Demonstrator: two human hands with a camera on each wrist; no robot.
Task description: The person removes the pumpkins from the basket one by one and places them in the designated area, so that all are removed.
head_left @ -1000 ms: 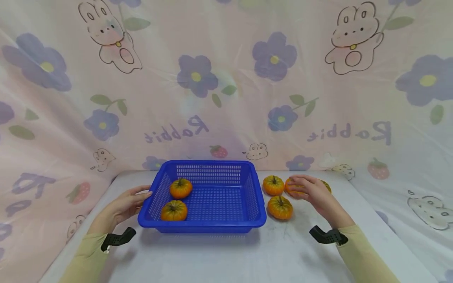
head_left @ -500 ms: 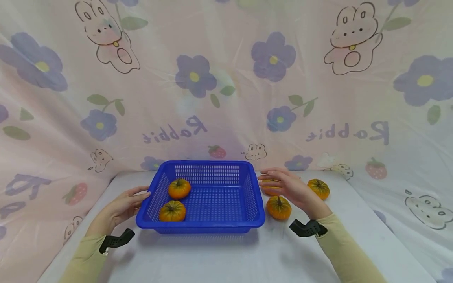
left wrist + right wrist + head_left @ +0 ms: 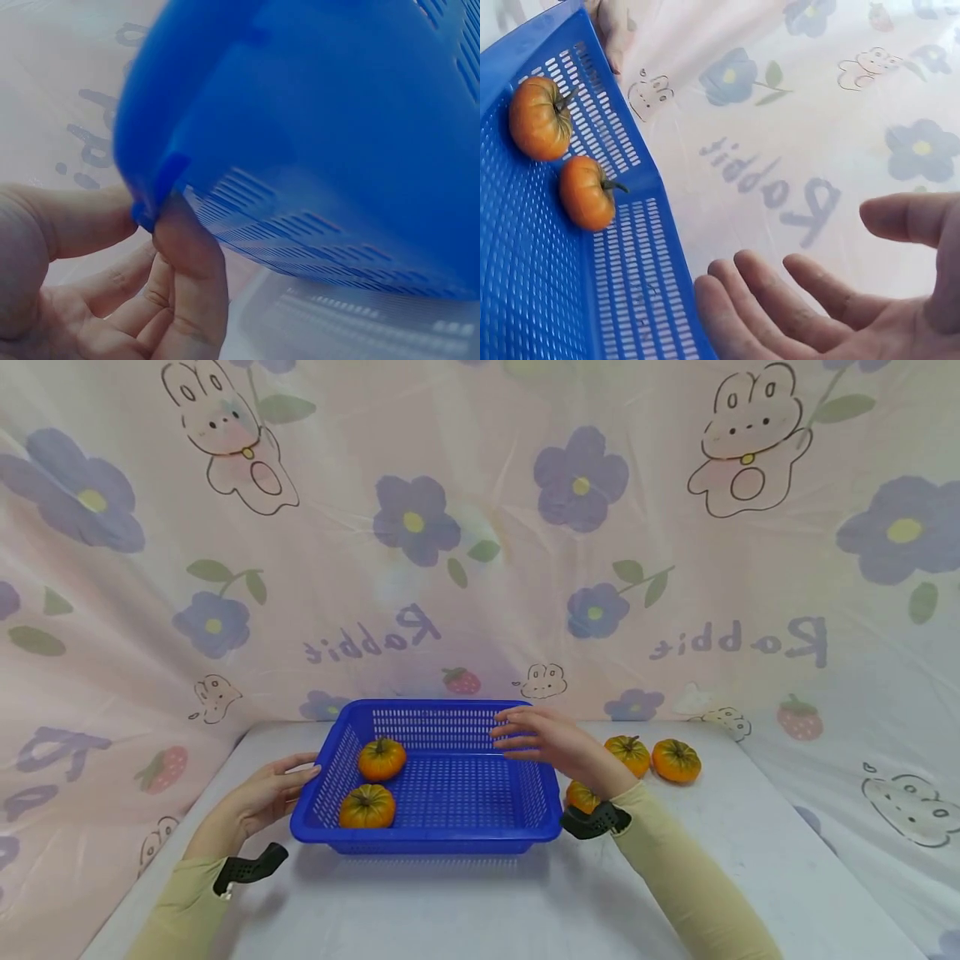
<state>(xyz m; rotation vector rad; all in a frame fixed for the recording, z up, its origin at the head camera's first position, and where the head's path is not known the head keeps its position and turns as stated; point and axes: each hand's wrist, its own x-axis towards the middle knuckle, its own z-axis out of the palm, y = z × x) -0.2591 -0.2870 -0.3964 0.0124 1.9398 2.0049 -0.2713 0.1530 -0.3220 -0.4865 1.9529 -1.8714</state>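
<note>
A blue plastic basket [image 3: 450, 835] stands on the table with two small orange pumpkins [image 3: 382, 760] inside, along its left side. My left hand [image 3: 264, 797] pinches the basket's left rim between thumb and index finger, as the left wrist view shows. My right hand [image 3: 551, 743] hovers over the basket's right rim, fingers extended and slightly bent. In the right wrist view nothing lies between its thumb and fingers. Right of the basket sit more small pumpkins: one at the far right [image 3: 677, 762], one beside it [image 3: 627, 756], and a nearer pumpkin [image 3: 582, 797] partly hidden by my wrist.
A white-covered table [image 3: 420, 910] carries everything. Behind it hangs a pale curtain [image 3: 495, 593] printed with rabbits and flowers. Dark wrist mounts [image 3: 596, 820] sit on both sleeves. My right forearm crosses the table's right part and may hide another pumpkin.
My right hand has moved left from above the pumpkins on the right to over the basket's right rim. My left hand keeps its hold on the basket.
</note>
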